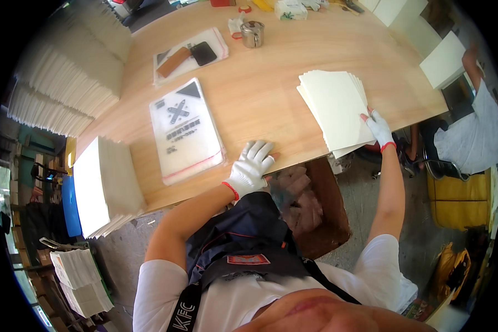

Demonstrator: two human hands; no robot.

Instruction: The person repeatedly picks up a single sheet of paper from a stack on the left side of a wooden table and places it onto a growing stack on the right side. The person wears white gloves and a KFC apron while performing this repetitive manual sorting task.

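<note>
My left hand (pixel 250 168), in a white glove with a red cuff and bare fingertips, lies on the table's front edge. Its fingers are stretched out and nothing is in them. Beside it is a pile of clear plastic bags (pixel 205 144) with dark print. My right hand (pixel 379 128), gloved the same way, grips the right edge of a slightly fanned stack of cream sheets (pixel 337 108). Thumb and fingertips rest at that edge, and the fingers' undersides are hidden. The stack's near corner reaches past the table edge.
Tall stacks of white sheets (pixel 77 61) and a lower stack (pixel 113 177) line the table's left side. Farther back are bags with a phone (pixel 203 53) and brown block (pixel 174 62), and a metal cup (pixel 253 35). Below is a cardboard box (pixel 335 216). Another person (pixel 470 130) sits right.
</note>
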